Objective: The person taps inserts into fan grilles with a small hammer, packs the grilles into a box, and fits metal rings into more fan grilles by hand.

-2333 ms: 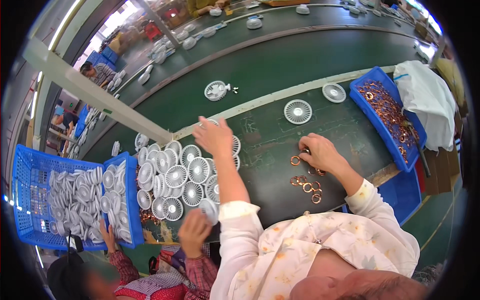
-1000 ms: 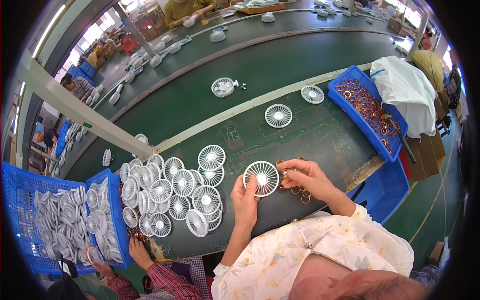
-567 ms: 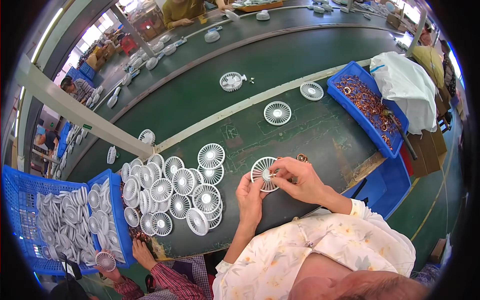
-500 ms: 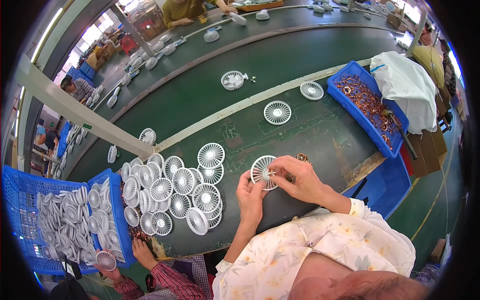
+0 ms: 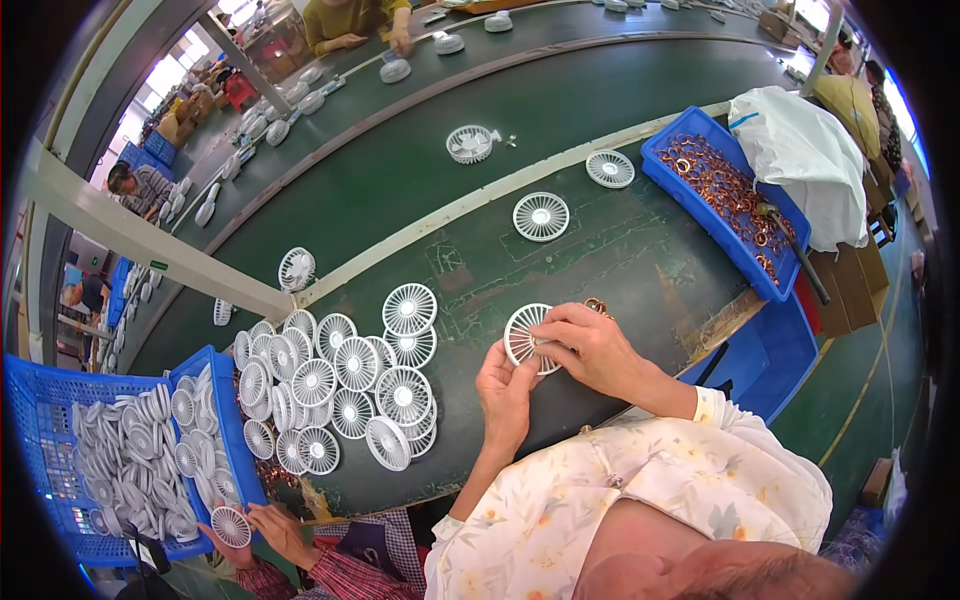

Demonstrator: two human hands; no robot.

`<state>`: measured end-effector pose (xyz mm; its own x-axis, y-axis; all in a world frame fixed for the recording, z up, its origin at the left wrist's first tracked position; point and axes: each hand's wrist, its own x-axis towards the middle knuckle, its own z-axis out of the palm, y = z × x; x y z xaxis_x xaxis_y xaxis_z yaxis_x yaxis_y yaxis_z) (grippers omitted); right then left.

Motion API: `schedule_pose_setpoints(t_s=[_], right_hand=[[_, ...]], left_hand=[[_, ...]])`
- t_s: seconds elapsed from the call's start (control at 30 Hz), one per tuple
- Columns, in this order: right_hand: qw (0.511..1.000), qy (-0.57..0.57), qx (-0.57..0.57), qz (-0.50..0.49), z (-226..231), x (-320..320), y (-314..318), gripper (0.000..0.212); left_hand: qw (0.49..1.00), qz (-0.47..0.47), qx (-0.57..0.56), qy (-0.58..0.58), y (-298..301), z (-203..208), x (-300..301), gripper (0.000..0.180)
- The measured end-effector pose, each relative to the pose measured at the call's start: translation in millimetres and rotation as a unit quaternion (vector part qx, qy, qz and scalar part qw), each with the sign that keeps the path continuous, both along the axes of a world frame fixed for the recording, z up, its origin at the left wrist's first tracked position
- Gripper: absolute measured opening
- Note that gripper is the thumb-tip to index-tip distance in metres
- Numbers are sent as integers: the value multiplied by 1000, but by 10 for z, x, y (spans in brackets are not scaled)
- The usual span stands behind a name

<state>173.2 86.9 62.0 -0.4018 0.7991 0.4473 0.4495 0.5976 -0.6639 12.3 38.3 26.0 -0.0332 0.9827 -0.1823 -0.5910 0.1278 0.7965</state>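
Observation:
A round white fan grille [image 5: 521,331] with radial slots is in my left hand [image 5: 503,396], the thumb and fingers gripping its lower left rim. My right hand [image 5: 592,349] is closed, its fingertips pressed together at the middle of the grille. Whatever they hold there is hidden behind the fingers. A few copper-coloured rings [image 5: 597,306] lie on the bench just beyond my right knuckles. To the left, many similar grilles [image 5: 356,363] are piled loosely on the dark bench.
Two grilles [image 5: 541,216] lie farther back. At the right, a blue tray [image 5: 668,188] holds copper-coloured rings beside a white sack [image 5: 800,165]. Beyond the bench, a green conveyor [image 5: 400,190] carries fan parts. A co-worker's hands [image 5: 280,533] hold a grille near blue crates [image 5: 35,430] at the left.
My right fingertips have closed in on the grille's middle, covering the small shiny piece that showed between them. The co-worker's right hand has moved to the grille held in their left.

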Motion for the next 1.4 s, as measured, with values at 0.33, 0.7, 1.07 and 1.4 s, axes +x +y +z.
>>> schedule_pose_setpoints(t_s=[0.33, 0.7, 1.07, 1.4], right_hand=[[991, 1, 8, 137, 127, 221, 123, 24], [763, 317, -557, 77, -38, 341, -16, 28], [956, 49, -33, -286, -245, 1068, 856, 25], [930, -154, 74, -327, -719, 1543, 1266, 42]], left_hand=[[998, -57, -21, 6, -41, -41, -92, 25], [984, -87, 93, 127, 123, 48, 65, 26], [676, -67, 328, 656, 1229, 38, 402, 65], [569, -126, 237, 777, 1950, -268, 406, 65]])
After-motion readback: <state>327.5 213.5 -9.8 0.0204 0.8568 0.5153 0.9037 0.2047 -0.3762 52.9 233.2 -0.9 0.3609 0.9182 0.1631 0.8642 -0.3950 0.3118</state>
